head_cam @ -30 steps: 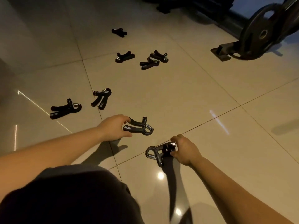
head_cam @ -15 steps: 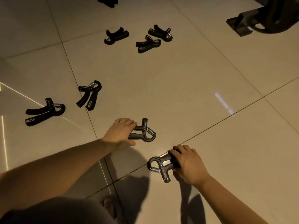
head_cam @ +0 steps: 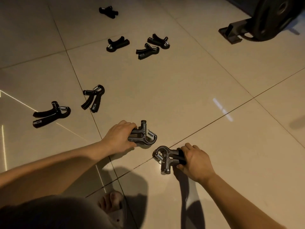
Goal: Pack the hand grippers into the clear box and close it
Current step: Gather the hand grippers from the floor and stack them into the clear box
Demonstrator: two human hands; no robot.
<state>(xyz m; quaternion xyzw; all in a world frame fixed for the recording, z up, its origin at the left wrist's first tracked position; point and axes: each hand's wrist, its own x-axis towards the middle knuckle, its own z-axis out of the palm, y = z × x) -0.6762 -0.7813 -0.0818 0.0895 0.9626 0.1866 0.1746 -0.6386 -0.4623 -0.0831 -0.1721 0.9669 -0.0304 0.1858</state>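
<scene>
My left hand curls round the handles of a gripper, and my right hand round a second gripper, the two near each other, low at the floor. Six black grippers lie scattered on the tiles farther out.

Each hand gripping one gripper (six loose)

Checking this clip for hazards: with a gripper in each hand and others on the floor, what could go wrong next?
1. The left hand holds the left gray gripper, right hand the right gray gripper; a slip could land either on the bare foot nearby.
2. No clear box is in view, so it must be found with both hands full.
3. The farthest black gripper may be overlooked.
</scene>
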